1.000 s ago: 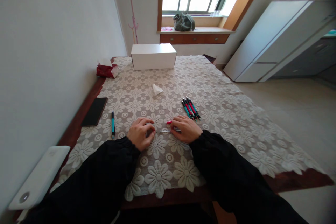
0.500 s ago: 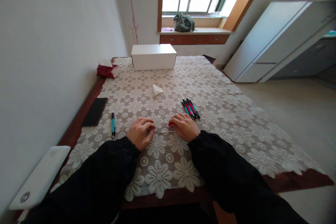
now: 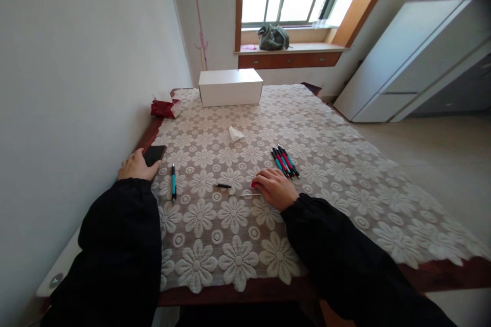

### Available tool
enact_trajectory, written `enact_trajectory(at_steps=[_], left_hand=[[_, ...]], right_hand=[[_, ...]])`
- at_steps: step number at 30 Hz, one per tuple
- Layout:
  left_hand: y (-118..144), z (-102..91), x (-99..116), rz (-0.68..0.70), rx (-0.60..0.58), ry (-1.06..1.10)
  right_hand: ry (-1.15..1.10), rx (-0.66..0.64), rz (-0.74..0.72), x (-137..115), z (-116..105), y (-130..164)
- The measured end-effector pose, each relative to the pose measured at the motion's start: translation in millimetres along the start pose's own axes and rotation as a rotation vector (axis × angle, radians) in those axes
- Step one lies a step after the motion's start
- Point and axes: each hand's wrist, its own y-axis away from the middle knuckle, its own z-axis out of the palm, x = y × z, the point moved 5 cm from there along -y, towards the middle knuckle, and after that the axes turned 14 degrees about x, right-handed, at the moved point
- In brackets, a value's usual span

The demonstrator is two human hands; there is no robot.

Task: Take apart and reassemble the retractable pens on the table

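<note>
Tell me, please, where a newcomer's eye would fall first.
Probably the white box far back on the flowered tablecloth, then the red and teal pens right of centre. The left hand lies over the dark slab at the left; the right hand seems to hold a red piece near centre.

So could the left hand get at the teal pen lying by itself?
Probably yes: the left hand is at the dark slab, and the teal pen lies close on its right, with only tablecloth showing between.

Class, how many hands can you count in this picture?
2: the left hand at the dark flat object, the right hand near the bunched pens. No others show.
</note>
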Motion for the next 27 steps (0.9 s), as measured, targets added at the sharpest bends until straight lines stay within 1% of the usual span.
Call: enact_trajectory(at_steps=[1, 2, 4, 6, 9, 13, 16, 21, 24, 27], left_hand=[[0, 7.5, -4, -0.021, -0.028, -0.009], [0, 12.9, -6, -0.039, -0.029, -0.018], [1, 19.1, -5, -0.052, 0.000, -0.034], [0, 21.2, -2, -0.052, 0.024, -0.038], [-1, 21.4, 0, -0.062, 0.018, -0.033], [-3, 21.7, -8, -0.093, 0.013, -0.019], [-6, 25.1, -18, -0.116, -0.033, 0.021], [-12, 29.5, -34, -0.101, -0.158, 0.031], [-14, 28.7, -38, -0.096, -0.190, 0.029], [-12, 25.4, -37, -0.094, -0.204, 0.030]], right_hand=[[-0.002, 0.003, -0.002, 0, 0, 0], [-0.004, 0.007, -0.004, 1, 0, 0], [-0.006, 0.009, -0.010, 1, 1, 1], [-0.007, 0.009, -0.014, 2, 1, 1], [-0.007, 0.002, -0.016, 2, 2, 2], [-0.001, 0.002, -0.009, 2, 1, 1], [0.000, 0.010, -0.011, 1, 0, 1], [-0.014, 0.018, -0.023, 1, 0, 1], [-0.014, 0.009, -0.026, 2, 1, 1], [-0.015, 0.006, -0.025, 2, 2, 2]])
